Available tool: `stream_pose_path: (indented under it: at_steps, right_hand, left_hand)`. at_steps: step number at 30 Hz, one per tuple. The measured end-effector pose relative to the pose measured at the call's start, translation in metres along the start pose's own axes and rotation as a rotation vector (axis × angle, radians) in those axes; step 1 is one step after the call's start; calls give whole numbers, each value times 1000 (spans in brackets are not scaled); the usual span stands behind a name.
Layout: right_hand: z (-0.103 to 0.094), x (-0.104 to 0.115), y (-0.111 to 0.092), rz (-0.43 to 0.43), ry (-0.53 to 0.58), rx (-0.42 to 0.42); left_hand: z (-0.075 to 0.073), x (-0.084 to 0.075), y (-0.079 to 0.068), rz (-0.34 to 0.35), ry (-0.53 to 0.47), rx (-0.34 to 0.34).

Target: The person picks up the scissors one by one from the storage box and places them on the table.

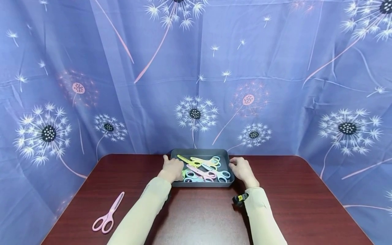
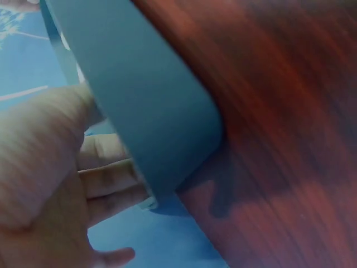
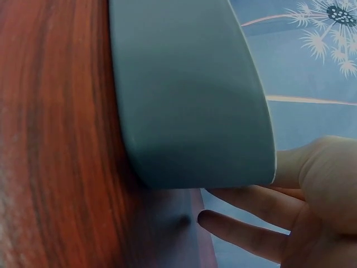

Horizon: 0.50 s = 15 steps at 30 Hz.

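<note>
A dark grey tray stands at the back of the table, with several scissors heaped in it. Among them are pink scissors, yellow scissors and light blue scissors. My left hand grips the tray's left side, thumb at the rim and fingers partly hidden behind the wall in the left wrist view. On the tray's right side, my right hand pinches the rim near the corner; its lower fingers extend past the wall. Another pair of pink scissors lies on the table at the left, apart from both hands.
The dark red wooden table has rounded back corners. A blue curtain with dandelion prints hangs right behind the tray and along both sides. A small black and yellow device sits at my right wrist.
</note>
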State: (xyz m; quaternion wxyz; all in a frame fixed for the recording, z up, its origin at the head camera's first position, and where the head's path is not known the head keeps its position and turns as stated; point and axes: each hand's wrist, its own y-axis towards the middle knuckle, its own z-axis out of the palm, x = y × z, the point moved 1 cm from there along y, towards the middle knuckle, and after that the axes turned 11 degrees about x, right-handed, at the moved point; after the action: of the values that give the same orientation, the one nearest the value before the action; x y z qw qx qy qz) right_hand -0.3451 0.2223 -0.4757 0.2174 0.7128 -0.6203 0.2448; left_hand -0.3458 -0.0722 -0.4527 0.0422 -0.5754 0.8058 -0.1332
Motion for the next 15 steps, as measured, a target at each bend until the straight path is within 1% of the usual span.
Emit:
stream_pose_path:
  at_steps: [5, 7, 15]
  right_hand:
    - [-1, 0, 0, 6, 4, 7]
    - [-1, 0, 0, 2, 3, 4]
    - [-1, 1, 0, 2, 2, 4]
  left_hand:
    - [-9, 1, -1, -1, -2, 14]
    - [-12, 0, -3, 2, 0, 6]
    - [-13, 0, -4, -5, 21, -24]
